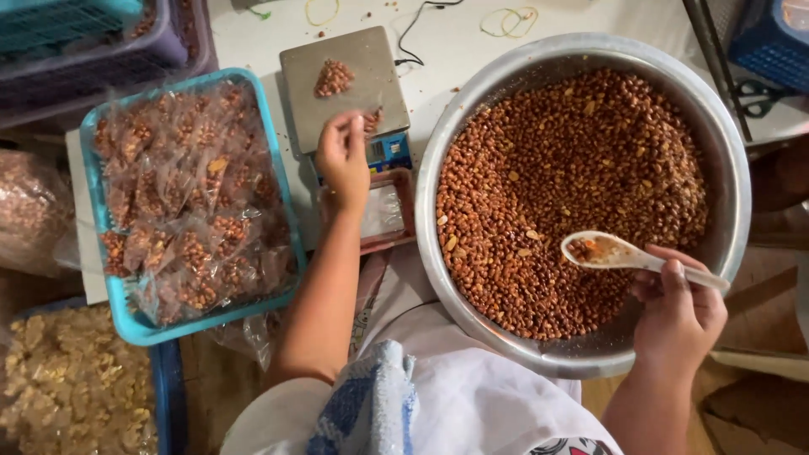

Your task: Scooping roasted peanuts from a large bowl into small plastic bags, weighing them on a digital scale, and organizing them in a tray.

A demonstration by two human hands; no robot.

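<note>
- Gripping a white plastic spoon (619, 253) by its handle, the right hand (677, 316) has its fingers wrapped tight around it, and the bowl of the spoon hangs just over the nuts with a few red-brown bits in it.
- Under that spoon sits the big steel basin (731, 181), heaped with glossy roasted peanuts (573, 194), right of centre on the work surface.
- Over on the other side, the left hand (343, 160) reaches out to the small kitchen scale (341, 84); its fingertips are pinched together on a few peanuts at the near edge of the steel platform.
- Up on that platform lies a little pile of nuts (334, 77), apart from the fingers.
- Just below the scale's blue front, a small reddish tray (403, 206) holds something clear and shiny; what it is, I cannot tell.
- Further left, a turquoise basket (282, 181) is packed with small clear bags of the same peanuts (181, 194).
- Bottom left corner, a blue crate (167, 379) carries a paler, crumbly snack (72, 388).
- Up top on the white table, loose rubber bands (510, 20) lie near a black cable (415, 25).
</note>
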